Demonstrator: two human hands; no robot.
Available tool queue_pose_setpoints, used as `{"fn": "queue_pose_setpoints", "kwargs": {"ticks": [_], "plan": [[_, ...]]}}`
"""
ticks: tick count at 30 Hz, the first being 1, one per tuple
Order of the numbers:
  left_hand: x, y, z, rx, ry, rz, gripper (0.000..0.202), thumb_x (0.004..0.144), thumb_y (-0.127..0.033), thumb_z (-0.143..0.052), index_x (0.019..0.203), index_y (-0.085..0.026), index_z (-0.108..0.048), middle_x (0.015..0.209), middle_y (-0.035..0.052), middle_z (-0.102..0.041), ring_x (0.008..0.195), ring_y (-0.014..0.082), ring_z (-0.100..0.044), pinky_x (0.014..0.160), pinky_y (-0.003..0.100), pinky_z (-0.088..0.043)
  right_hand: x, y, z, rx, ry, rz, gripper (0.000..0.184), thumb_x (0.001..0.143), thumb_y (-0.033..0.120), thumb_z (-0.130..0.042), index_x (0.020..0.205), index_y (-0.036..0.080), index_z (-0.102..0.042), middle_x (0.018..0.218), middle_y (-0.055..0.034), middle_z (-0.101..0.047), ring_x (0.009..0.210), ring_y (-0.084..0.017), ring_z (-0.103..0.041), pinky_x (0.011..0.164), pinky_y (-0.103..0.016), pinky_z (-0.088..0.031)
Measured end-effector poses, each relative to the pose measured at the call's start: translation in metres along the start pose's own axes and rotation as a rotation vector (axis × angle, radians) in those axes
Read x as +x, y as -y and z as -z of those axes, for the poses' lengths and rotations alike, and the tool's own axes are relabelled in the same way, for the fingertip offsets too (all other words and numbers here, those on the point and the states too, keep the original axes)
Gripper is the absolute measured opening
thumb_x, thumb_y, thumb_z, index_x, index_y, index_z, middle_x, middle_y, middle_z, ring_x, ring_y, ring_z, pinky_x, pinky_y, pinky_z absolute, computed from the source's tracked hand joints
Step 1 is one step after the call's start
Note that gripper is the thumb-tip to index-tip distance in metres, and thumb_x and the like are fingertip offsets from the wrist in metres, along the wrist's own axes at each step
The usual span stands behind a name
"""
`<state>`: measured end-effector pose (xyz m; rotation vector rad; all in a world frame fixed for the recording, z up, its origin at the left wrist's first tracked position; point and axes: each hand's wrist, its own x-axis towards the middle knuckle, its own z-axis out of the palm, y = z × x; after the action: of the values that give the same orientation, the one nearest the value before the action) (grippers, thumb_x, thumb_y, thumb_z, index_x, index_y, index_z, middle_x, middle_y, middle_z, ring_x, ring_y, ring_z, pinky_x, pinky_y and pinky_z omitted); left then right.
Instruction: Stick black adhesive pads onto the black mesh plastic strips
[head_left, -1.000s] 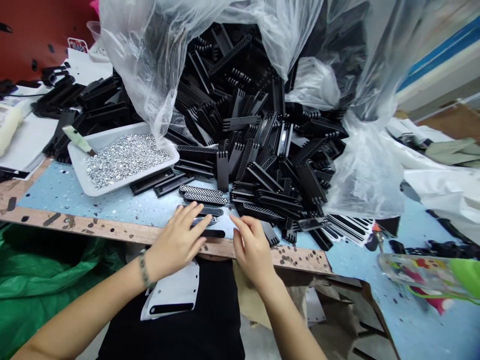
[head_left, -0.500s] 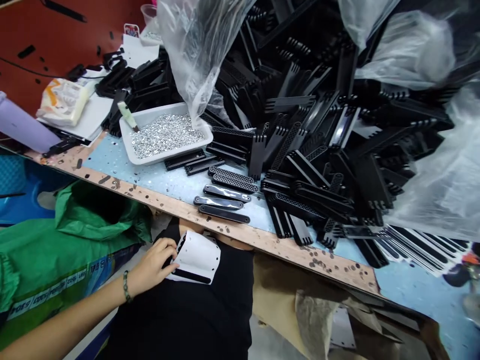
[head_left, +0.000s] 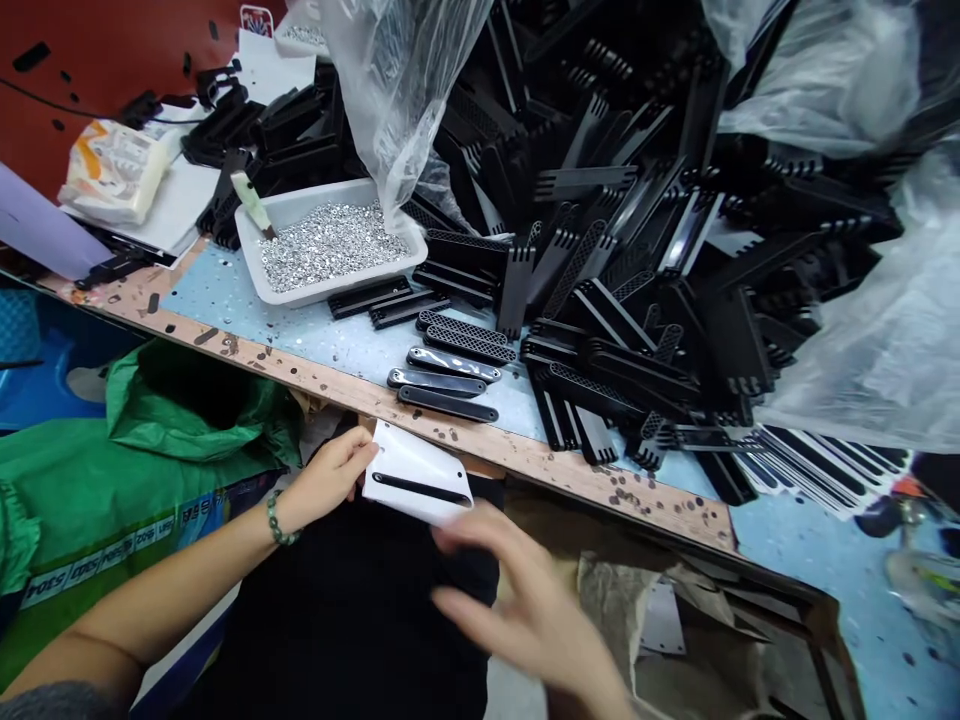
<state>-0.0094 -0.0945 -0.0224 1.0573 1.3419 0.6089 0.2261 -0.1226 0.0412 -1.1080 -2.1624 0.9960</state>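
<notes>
My left hand (head_left: 330, 482) pinches the left edge of a white backing sheet (head_left: 417, 455) above my lap. One long black strip (head_left: 421, 489) with rounded ends lies across the sheet, and small dark holes or dots show near its edges. Just below the sheet's lower right corner is my right hand (head_left: 517, 590), blurred, with thumb and fingers apart and nothing visible between them. On the bench edge beyond the sheet, several narrow black plastic pieces (head_left: 448, 404) lie side by side, some glossy, some with a honeycomb pattern.
A white tray (head_left: 337, 290) of small shiny metal pieces (head_left: 330, 245) holds a brush (head_left: 251, 205). Black plastic parts (head_left: 600, 300) are heaped behind, under clear plastic bags (head_left: 862, 330). More strip sheets (head_left: 825, 470) lie right. A green sack (head_left: 82, 470) stands at left, a box (head_left: 817, 610) below right.
My right hand has come into view from the lower right. My left hand has lifted the sheet slightly up and right, turning its black strip more toward me.
</notes>
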Motion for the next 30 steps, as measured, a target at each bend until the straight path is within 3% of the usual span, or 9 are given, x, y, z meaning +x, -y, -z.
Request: {"fn": "queue_pose_setpoints", "kwargs": {"ticks": [4, 7, 10, 12, 16, 19, 24, 27, 30], "plan": [[-0.004, -0.007, -0.005, -0.122, 0.138, -0.010, 0.033, 0.094, -0.049, -0.039, 0.088, -0.018, -0.051, 0.079, 0.0013, -0.056, 0.070, 0.0145, -0.059, 0.053, 0.022, -0.049, 0.018, -0.030, -0.051, -0.274, -0.118, 0.103, 0.044, 0.090, 0.013, -0.051, 0.133, 0.021, -0.050, 0.114, -0.0107, -0.065, 0.101, -0.024, -0.060, 0.084, -0.040, -0.053], [-0.012, -0.011, -0.008, 0.124, 0.192, -0.181, 0.033, 0.086, -0.046, -0.058, 0.106, -0.020, -0.055, 0.104, 0.0071, -0.055, 0.090, 0.0196, -0.058, 0.067, 0.029, -0.053, 0.022, -0.045, -0.074, -0.398, -0.308, 0.151, 0.053, 0.089, 0.002, -0.043, 0.139, 0.019, -0.045, 0.107, -0.0110, -0.067, 0.090, -0.022, -0.061, 0.076, -0.036, -0.053], [-0.015, -0.013, -0.013, 0.418, -0.068, -0.399, 0.045, 0.074, -0.037, -0.075, 0.110, -0.020, -0.053, 0.121, 0.0112, -0.048, 0.103, 0.0245, -0.055, 0.083, 0.039, -0.052, 0.022, -0.046, -0.074, -0.448, -0.376, 0.165, 0.058, 0.089, 0.004, -0.047, 0.145, 0.019, -0.038, 0.105, -0.0117, -0.067, 0.090, -0.022, -0.060, 0.074, -0.035, -0.053], [-0.013, -0.013, -0.016, 0.504, -0.203, -0.544, 0.044, 0.076, -0.034, -0.075, 0.110, -0.020, -0.052, 0.123, 0.0125, -0.049, 0.116, 0.0282, -0.049, 0.097, 0.046, -0.045, 0.022, -0.044, -0.068, -0.455, -0.375, 0.162, 0.061, 0.090, 0.005, -0.048, 0.147, 0.020, -0.033, 0.107, -0.0116, -0.067, 0.092, -0.023, -0.060, 0.075, -0.035, -0.053], [-0.004, -0.018, -0.021, 0.577, -0.144, -0.785, 0.040, 0.080, -0.029, -0.072, 0.113, -0.019, -0.052, 0.111, 0.0098, -0.061, 0.119, 0.0278, -0.049, 0.105, 0.048, -0.038, 0.026, -0.039, -0.059, -0.481, -0.373, 0.127, 0.064, 0.090, 0.005, -0.046, 0.149, 0.022, -0.029, 0.114, -0.0119, -0.065, 0.095, -0.024, -0.059, 0.078, -0.037, -0.052], [0.000, -0.026, -0.023, 0.580, -0.149, -0.867, 0.038, 0.080, -0.029, -0.072, 0.112, -0.018, -0.056, 0.112, 0.0107, -0.061, 0.112, 0.0268, -0.053, 0.104, 0.047, -0.039, 0.028, -0.036, -0.054, -0.462, -0.359, 0.088, 0.064, 0.091, 0.007, -0.044, 0.150, 0.023, -0.026, 0.119, -0.0120, -0.063, 0.099, -0.025, -0.058, 0.081, -0.039, -0.052], [0.007, -0.038, -0.026, 0.426, -0.113, -0.796, 0.002, 0.090, -0.019, -0.058, 0.091, -0.020, -0.060, 0.102, 0.0070, -0.062, 0.100, 0.0205, -0.057, 0.091, 0.037, -0.046, 0.032, -0.033, -0.040, -0.345, -0.333, 0.027, 0.065, 0.092, 0.010, -0.047, 0.151, 0.025, -0.024, 0.117, -0.0123, -0.061, 0.098, -0.024, -0.057, 0.080, -0.040, -0.053], [0.009, -0.040, -0.025, 0.291, -0.067, -0.627, 0.009, 0.093, -0.018, -0.050, 0.087, -0.020, -0.056, 0.095, 0.0047, -0.063, 0.092, 0.0172, -0.060, 0.084, 0.032, -0.048, 0.033, -0.035, -0.036, -0.187, -0.309, 0.055, 0.065, 0.093, 0.008, -0.045, 0.151, 0.025, -0.022, 0.116, -0.0117, -0.060, 0.101, -0.022, -0.057, 0.083, -0.038, -0.053], [0.008, -0.035, -0.023, 0.329, -0.017, -0.535, 0.004, 0.092, -0.022, -0.053, 0.096, -0.020, -0.054, 0.096, 0.0039, -0.062, 0.090, 0.0173, -0.061, 0.083, 0.032, -0.048, 0.033, -0.040, -0.040, -0.146, -0.344, 0.090, 0.066, 0.092, 0.002, -0.043, 0.150, 0.029, -0.025, 0.109, -0.0091, -0.062, 0.094, -0.020, -0.058, 0.079, -0.035, -0.054]]}}
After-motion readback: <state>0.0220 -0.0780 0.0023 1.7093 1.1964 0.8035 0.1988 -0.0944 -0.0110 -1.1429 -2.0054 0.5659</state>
